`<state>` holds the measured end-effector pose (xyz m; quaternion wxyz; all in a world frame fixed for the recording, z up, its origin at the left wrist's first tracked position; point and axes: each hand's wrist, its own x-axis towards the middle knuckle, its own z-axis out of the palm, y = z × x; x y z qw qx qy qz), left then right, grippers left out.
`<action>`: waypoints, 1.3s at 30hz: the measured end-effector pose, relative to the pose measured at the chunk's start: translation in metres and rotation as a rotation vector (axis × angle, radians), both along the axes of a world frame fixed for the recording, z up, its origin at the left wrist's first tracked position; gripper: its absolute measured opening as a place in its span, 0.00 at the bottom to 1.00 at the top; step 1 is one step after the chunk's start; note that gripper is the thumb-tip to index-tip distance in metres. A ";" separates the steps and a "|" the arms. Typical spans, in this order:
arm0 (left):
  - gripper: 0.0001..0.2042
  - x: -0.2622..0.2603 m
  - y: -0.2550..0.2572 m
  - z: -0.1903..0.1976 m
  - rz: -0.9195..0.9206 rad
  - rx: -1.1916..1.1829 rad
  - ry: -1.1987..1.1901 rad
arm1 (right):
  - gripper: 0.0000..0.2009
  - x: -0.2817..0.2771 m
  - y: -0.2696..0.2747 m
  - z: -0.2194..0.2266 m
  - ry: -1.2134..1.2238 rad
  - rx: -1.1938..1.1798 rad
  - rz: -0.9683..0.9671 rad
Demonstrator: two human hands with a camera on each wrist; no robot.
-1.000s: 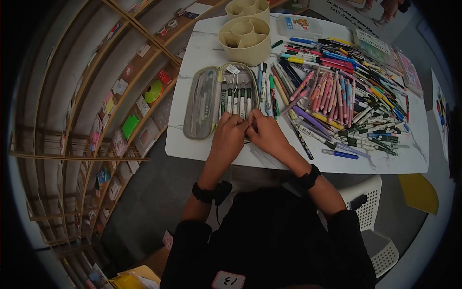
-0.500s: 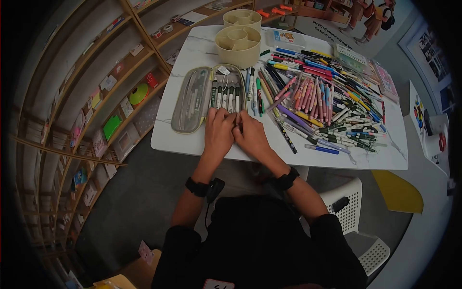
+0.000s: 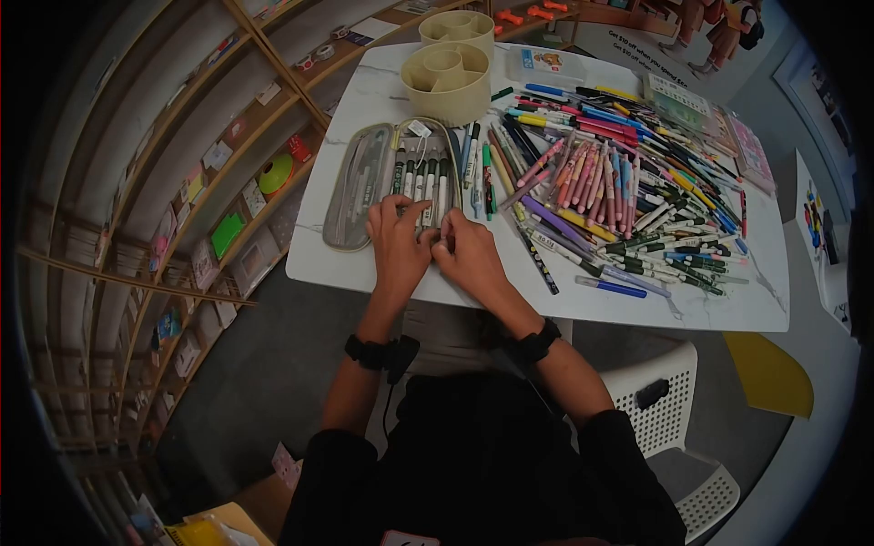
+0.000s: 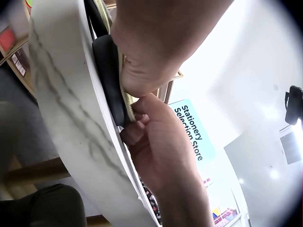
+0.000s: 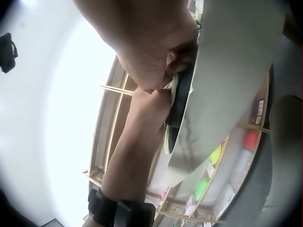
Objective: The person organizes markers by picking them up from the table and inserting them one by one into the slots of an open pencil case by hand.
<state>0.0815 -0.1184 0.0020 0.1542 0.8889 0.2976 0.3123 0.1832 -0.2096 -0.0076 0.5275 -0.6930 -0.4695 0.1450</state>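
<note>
An open grey pencil case (image 3: 357, 187) with a yellowish zip lies near the table's front edge. Several white, dark-capped pens (image 3: 428, 177) stand side by side in its right half; more show through the mesh of the left half. My left hand (image 3: 398, 244) reaches over the front of the right half, fingers spread over the lower pen ends. Beside it my right hand (image 3: 469, 252) has curled fingers and pinches the case's front edge at the zip, as the left wrist view shows at the fingertips (image 4: 137, 116). The two thumbs are close together.
Right of the case lie a few loose pens (image 3: 478, 173) and a large heap of pens and markers (image 3: 628, 200). Two beige round organisers (image 3: 446, 86) stand behind. Clear plastic boxes (image 3: 546, 68) lie at the back. A white chair (image 3: 660, 391) stands at the right.
My left hand's fingers have spread and shifted left, away from the right hand's fingers. The right hand stays at the front edge of the case. The head view has swung slightly.
</note>
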 end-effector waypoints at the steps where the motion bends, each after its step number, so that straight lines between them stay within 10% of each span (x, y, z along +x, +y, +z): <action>1: 0.22 0.000 0.000 0.000 0.009 0.005 0.010 | 0.08 0.001 0.000 0.000 0.010 0.005 0.009; 15: 0.37 -0.020 0.000 0.011 0.041 -0.063 -0.074 | 0.07 -0.008 -0.006 -0.006 -0.026 0.118 0.036; 39: 0.34 -0.016 0.010 -0.002 -0.031 -0.220 -0.009 | 0.09 -0.009 -0.011 -0.009 0.091 0.099 0.118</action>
